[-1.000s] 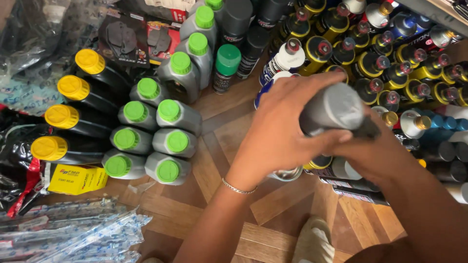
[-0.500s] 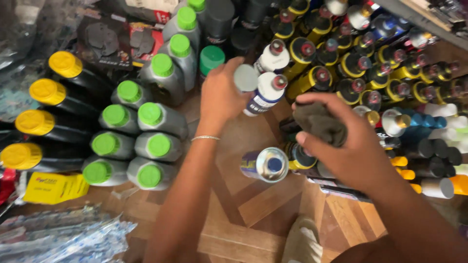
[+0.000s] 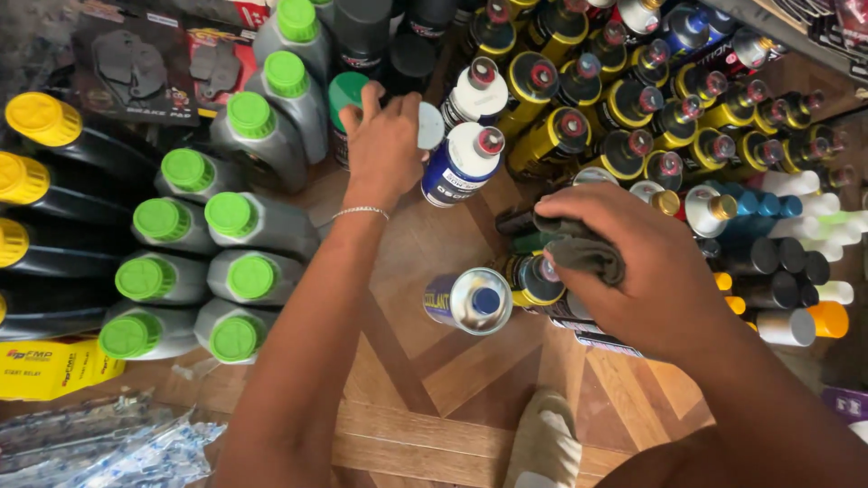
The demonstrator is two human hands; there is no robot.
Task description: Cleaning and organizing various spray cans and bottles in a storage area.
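My left hand (image 3: 384, 145) reaches forward among the standing bottles, closed around a grey-capped can (image 3: 430, 125) whose body is mostly hidden by my fingers. It sits beside a blue-and-white spray can (image 3: 464, 164) and a dark bottle with a green cap (image 3: 346, 90). My right hand (image 3: 637, 271) hovers lower right, gripping a crumpled dark grey cloth (image 3: 586, 255) over a yellow-and-black bottle (image 3: 535, 278). A blue spray can with a bare metal top (image 3: 470, 300) stands alone on the wooden floor between my arms.
Grey bottles with green caps (image 3: 235, 276) and black bottles with yellow caps (image 3: 41, 122) crowd the left. Yellow bottles (image 3: 624, 99) and small coloured-cap bottles (image 3: 796, 271) fill the right. Plastic packets (image 3: 99, 443) lie bottom left, and a slippered foot (image 3: 542, 443) rests on the parquet floor (image 3: 425, 380).
My left hand carried the grey-capped can away from my right hand and forward into the bottle group. My right hand kept the cloth and dropped toward the yellow-and-black bottle.
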